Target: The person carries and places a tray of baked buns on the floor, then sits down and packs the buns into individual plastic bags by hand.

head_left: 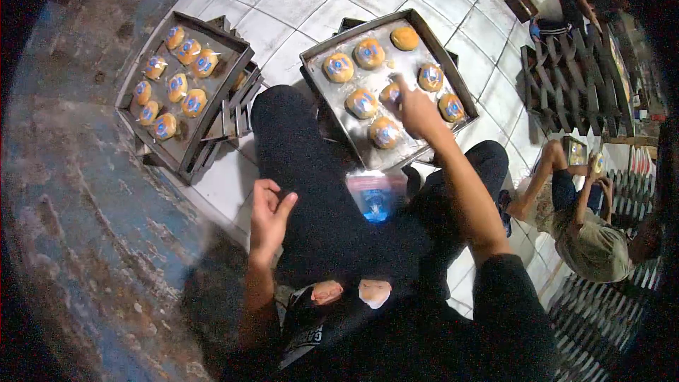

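My right hand (419,110) reaches over the middle tray (364,145), its index finger stretched out at a round bun (390,92). That bun is partly covered by the fingers, which are slightly blurred. Around it in the tray sit several golden buns with blue-and-white labels, such as this labelled bun (338,68). A bun at the far corner (404,38) shows no label. Above my left thigh, my left hand (269,218) hovers with fingers loosely bent and thumb apart, holding nothing visible. A clear plastic bag with blue contents (377,204) lies between my legs.
A second tray (205,117) of labelled, wrapped buns stands on stacked trays to the left. At right are dark stacked trays (566,85) and a seated person (583,240) holding something near a small tray. Another person (566,10) is farther back. White tiles (297,0) cover the floor.
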Tool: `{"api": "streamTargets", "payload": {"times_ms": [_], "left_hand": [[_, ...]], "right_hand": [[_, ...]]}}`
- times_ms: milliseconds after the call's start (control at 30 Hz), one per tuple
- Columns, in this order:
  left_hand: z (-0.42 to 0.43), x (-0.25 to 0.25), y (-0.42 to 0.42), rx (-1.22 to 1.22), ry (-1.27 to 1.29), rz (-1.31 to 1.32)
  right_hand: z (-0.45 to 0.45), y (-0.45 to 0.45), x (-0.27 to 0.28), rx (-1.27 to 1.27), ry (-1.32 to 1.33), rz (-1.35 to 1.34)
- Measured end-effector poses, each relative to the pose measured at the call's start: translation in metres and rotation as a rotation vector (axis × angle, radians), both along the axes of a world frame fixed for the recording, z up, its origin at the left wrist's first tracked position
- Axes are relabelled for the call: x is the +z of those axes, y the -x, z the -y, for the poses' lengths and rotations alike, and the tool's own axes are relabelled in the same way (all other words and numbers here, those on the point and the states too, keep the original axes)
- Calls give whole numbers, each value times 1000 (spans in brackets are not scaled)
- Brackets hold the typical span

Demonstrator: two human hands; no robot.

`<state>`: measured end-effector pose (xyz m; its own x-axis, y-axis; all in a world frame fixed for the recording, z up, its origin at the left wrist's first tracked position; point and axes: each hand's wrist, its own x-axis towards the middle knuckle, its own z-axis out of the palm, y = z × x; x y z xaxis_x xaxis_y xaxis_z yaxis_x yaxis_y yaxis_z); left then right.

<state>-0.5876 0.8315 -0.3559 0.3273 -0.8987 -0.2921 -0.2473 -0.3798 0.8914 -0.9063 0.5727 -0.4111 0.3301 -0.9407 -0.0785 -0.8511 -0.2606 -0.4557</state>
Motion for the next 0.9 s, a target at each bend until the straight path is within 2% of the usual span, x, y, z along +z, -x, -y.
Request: {"api": "streamTargets", "payload": {"times_ms": [67, 133, 200, 267, 333, 367, 433, 500, 533, 600, 667, 700, 733, 800, 833, 867, 900], "left_hand": [[-3, -2, 3, 20, -1, -3], [-5, -2, 1, 15, 3, 62], [-7, -2, 1, -12, 26, 65], [-7, -1, 3, -55, 71, 66], [0, 7, 10, -53, 91, 36], [1, 12, 14, -45, 102, 2], [5, 32, 32, -50, 110, -52], [8, 44, 53, -90, 148, -165], [6, 42, 60, -150, 119, -301], [6, 44, 85, -132, 163, -430], [8, 42, 111, -49, 70, -620], [12, 40, 117, -70, 18, -955], [18, 38, 122, -1, -102, -1179], [30, 42, 124, -72, -188, -1337], [36, 47, 124, -86, -176, -1336], [40, 51, 122, -76, -133, -1120], [43, 53, 120, -58, -89, -904]], "right_hand": [[-45, -10, 58, 317, -158, -260], [-99, 1, 50, 556, -110, -207], [-139, 4, 37, 689, -160, -522], [-180, 15, -18, 712, -53, -563], [-200, 16, -27, 811, 27, -462], [-204, 19, -32, 829, -54, -451], [-194, 18, -5, 837, -127, -439], [-179, 21, 29, 656, -353, -63], [-168, 24, 49, 655, -342, -64], [-144, 33, 88, 365, -367, 306], [-131, 42, 112, 266, -392, 618], [-126, 46, 123, 283, -355, 674], [-127, 43, 138, 227, -393, 757], [-128, 42, 146, 209, -357, 826], [-127, 42, 151, 191, -304, 806], [-126, 42, 156, 171, -251, 784], [-122, 46, 153, 14, -285, 996]]}}
